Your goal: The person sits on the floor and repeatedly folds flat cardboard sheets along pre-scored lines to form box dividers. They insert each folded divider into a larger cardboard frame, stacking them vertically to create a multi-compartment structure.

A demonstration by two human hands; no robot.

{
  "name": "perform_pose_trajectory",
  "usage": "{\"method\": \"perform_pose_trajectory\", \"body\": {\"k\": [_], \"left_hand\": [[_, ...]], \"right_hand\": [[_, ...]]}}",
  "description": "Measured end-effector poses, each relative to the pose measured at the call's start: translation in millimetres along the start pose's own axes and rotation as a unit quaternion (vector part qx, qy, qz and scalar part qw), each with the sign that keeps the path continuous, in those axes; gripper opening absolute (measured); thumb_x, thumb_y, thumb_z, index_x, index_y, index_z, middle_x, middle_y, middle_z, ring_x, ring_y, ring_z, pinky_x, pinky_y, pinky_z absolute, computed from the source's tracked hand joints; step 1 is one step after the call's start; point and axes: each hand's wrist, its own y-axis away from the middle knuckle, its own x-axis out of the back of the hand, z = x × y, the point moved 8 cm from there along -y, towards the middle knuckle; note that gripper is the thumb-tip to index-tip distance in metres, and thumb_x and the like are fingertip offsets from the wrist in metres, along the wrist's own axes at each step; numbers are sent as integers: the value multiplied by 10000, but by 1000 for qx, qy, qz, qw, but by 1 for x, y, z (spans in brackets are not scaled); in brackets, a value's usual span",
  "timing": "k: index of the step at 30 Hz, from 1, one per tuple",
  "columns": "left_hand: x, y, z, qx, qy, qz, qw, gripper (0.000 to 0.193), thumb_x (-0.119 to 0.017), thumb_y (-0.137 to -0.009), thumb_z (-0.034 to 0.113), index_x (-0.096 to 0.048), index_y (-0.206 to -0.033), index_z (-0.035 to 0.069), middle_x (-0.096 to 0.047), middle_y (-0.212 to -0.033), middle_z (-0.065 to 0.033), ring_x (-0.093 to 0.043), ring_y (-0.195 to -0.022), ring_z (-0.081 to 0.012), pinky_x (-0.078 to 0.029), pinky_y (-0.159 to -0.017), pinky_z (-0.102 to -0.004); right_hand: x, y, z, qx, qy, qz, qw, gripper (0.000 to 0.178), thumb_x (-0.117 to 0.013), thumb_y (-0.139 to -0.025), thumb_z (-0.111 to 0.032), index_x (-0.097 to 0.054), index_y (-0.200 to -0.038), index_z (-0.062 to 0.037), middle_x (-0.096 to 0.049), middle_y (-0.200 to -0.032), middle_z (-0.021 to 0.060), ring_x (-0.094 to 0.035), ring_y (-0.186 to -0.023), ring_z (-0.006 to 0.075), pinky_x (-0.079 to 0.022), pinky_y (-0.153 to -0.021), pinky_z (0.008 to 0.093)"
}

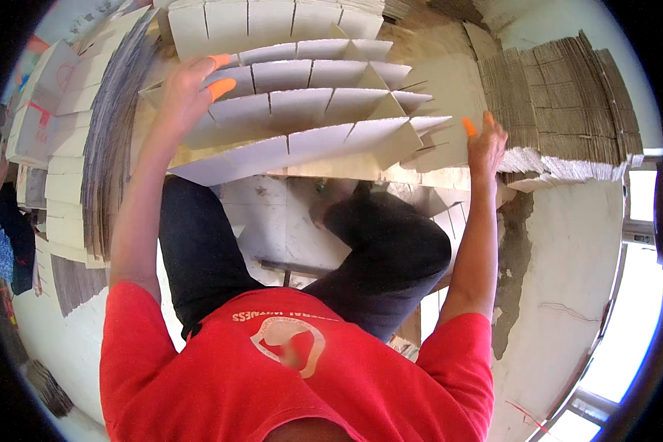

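Several cardboard stacks (560, 103) close around slotted strips (302, 107), left grip (187, 82) unclear, right grip (486, 146) spread

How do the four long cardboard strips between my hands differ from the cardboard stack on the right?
The four long strips stand spaced apart; the right-hand stack is packed tight. The strips show pale, broad faces; the stack shows mostly brownish edges. Both look like cardboard.

White lettering (251, 317) on red shirt (376, 383), red marks (40, 116) on carton (23, 149)
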Motion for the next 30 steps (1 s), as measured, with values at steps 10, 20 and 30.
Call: {"method": "perform_pose_trajectory", "body": {"k": [10,20,30], "left_hand": [[-51,22,137,-161,20,39,986,264,-686,-747,164,-620,-983,65,-655,-887,-130,-617,-791,-335,-498,-680,-402],[-112,1,105,-133,-26,-194,972,38,-587,-732,36,-559,-725,11,-585,-699,-213,-595,-711,-390,-463,-597,-471],[-71,18,86,-7,43,-113,993,389,-748,-692,195,-639,-1031,36,-645,-980,-176,-617,-896,-329,-489,-757,-407]], "right_hand": [[-17,18,13,-65,4,-26,998,688,-780,-672,-314,-476,-1207,-8,-571,-1100,195,-513,-1042,374,-437,-845,442],[-10,6,34,-153,-45,-40,986,264,-666,-784,-271,-619,-943,-66,-646,-910,206,-611,-887,397,-472,-733,491],[91,-20,38,-152,-92,173,969,236,-677,-797,-209,-622,-971,-59,-657,-826,197,-647,-794,339,-508,-679,415]]}}
